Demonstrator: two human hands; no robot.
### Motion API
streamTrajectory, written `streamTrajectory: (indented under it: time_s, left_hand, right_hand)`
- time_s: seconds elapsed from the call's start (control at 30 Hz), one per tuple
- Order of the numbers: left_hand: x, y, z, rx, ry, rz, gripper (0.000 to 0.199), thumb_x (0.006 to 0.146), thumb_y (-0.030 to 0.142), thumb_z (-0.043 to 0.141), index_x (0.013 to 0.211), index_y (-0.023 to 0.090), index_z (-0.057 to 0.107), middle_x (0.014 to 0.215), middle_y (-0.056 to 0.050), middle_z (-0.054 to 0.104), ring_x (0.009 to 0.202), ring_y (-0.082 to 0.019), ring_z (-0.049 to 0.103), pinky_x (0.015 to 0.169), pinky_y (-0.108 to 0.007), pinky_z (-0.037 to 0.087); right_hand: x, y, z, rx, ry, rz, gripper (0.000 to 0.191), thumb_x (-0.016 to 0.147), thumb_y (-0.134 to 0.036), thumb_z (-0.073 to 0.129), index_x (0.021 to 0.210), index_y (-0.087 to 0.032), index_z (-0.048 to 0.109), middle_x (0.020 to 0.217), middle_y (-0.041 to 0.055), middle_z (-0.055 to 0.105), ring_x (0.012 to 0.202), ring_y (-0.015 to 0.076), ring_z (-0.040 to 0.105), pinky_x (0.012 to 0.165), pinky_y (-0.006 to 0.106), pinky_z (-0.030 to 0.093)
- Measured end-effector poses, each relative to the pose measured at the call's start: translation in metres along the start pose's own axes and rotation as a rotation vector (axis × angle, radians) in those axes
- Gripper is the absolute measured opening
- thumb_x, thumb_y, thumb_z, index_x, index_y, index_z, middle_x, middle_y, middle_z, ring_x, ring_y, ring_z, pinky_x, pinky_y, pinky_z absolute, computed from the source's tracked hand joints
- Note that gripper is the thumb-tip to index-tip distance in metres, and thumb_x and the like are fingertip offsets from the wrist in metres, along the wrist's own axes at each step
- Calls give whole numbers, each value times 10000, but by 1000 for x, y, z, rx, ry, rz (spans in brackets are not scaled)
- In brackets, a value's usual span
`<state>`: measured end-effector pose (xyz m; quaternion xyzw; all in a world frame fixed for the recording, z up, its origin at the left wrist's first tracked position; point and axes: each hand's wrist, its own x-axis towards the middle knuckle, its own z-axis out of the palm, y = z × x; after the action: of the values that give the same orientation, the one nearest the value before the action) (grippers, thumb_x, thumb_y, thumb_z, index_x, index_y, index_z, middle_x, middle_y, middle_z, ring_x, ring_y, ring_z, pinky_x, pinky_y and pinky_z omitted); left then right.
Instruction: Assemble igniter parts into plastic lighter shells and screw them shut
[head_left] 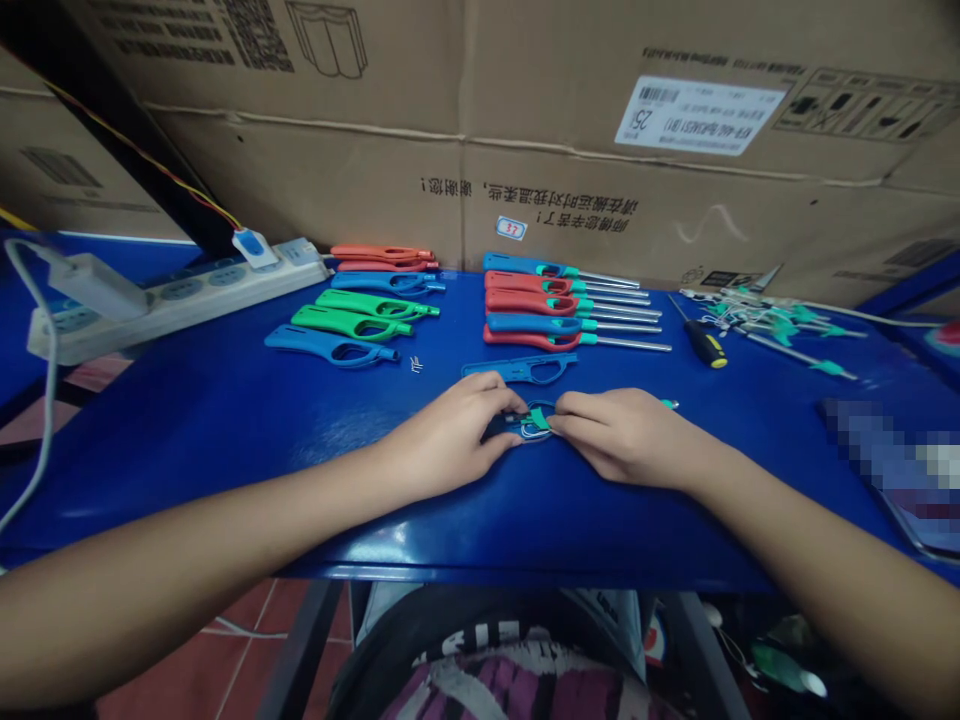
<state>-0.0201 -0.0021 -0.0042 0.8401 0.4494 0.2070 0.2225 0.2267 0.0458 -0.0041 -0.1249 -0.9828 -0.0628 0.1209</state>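
Observation:
My left hand [469, 430] and my right hand [630, 435] meet over the blue table, both with fingers pinched at a small lighter mechanism [537, 420] with a green trigger and thin wires. It lies in a blue handle half that my fingers largely cover. A metal tip with green shows beyond my right hand. Just behind my hands lies another blue handle half [517, 370]. Behind that, red and blue lighters [532, 325] with metal rods are lined up. Orange, blue and green handle shells [352, 322] lie in a column to the left.
Small screws [416, 365] lie near the shells. A screwdriver [705, 345] and a pile of rod parts [787, 325] are at the back right. A power strip [180, 300] stands at the left, a phone-like object [907, 480] at the right, cardboard [375, 170] behind.

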Motion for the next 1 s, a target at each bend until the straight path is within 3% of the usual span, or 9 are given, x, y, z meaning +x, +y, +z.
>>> streamTrajectory:
  time_s: [0.23, 0.43, 0.53, 0.73, 0.9, 1.0]
  left_hand:
    - [-3, 5, 1, 159, 11, 80, 280, 967, 215, 603, 1235, 140, 618, 1119, -109, 660, 1108, -279, 608, 987, -443, 521]
    - [-7, 5, 3, 397, -49, 203, 385, 1020, 180, 460, 1386, 143, 571, 1096, -136, 610, 1025, -282, 594, 870, -428, 558]
    - [-7, 5, 3, 487, -72, 226, 413, 1022, 167, 447, 1421, 146, 550, 1124, -144, 590, 1031, -284, 582, 871, -426, 557]
    - [-8, 7, 1, 611, -143, 233, 483, 995, 125, 460, 1477, 136, 494, 1088, -145, 590, 994, -293, 578, 815, -409, 563]
    - [-10, 8, 4, 655, -138, 253, 536, 959, 46, 434, 1489, 113, 468, 1133, -164, 587, 1054, -317, 559, 853, -439, 557]
    - [-10, 8, 4, 623, -133, 235, 530, 958, 52, 454, 1482, 125, 483, 1147, -159, 584, 1047, -305, 565, 867, -437, 560]
  right_hand:
    - [3, -3, -3, -105, -83, -43, 242, 988, -98, 388, 1022, -117, 627, 904, 80, 645, 637, 153, 492, 537, 321, 298]
    - [5, -7, -6, -85, -90, -38, 243, 991, -170, 408, 980, -104, 641, 852, 81, 616, 610, 148, 488, 534, 323, 307]
    - [4, -6, -8, 15, -54, 16, 251, 976, -203, 438, 942, -116, 671, 903, 93, 651, 615, 143, 520, 556, 315, 369]
    - [0, 4, -8, 320, 41, 162, 266, 958, -200, 483, 1101, -141, 700, 1021, 99, 676, 792, 158, 638, 675, 278, 506]
    - [-1, 6, -5, 356, 51, 155, 247, 947, -198, 504, 1079, -155, 708, 1012, 100, 681, 827, 172, 656, 714, 286, 545]
    - [-2, 8, -6, 365, 144, 152, 247, 947, -190, 513, 1098, -152, 705, 1016, 104, 688, 845, 172, 671, 733, 283, 556]
